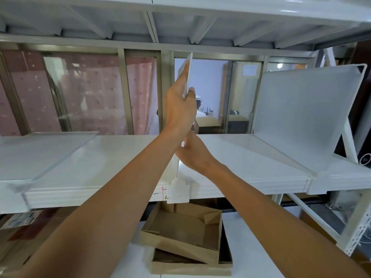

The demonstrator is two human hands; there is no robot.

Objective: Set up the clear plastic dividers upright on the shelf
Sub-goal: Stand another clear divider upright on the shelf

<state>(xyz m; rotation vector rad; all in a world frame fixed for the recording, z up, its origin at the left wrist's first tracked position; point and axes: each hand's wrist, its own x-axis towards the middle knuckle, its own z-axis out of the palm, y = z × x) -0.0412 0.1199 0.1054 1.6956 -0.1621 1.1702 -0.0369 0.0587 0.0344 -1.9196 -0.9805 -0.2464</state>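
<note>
Both hands were up at the white shelf [124, 157], working one clear divider [185, 77] that stood upright and edge-on in the middle. The left hand [179, 109] had its grip clamped on the divider's upper part, fingers flat along the near face and the thumb [191, 92] pressed over the edge. Just below that grip, the right hand [193, 152] pressed against the divider's lower edge; whether those fingers were closed round it or only braced, I couldn't tell. Under both grips, the divider's foot, a white clip [178, 190], sat over the shelf's front lip. Well off to the left of the grips, a second divider [40, 155] lay flat on the shelf. Off to the right, a third divider [305, 109] stood upright, leaning a little. Below the hands sat open cardboard trays [184, 237].
</note>
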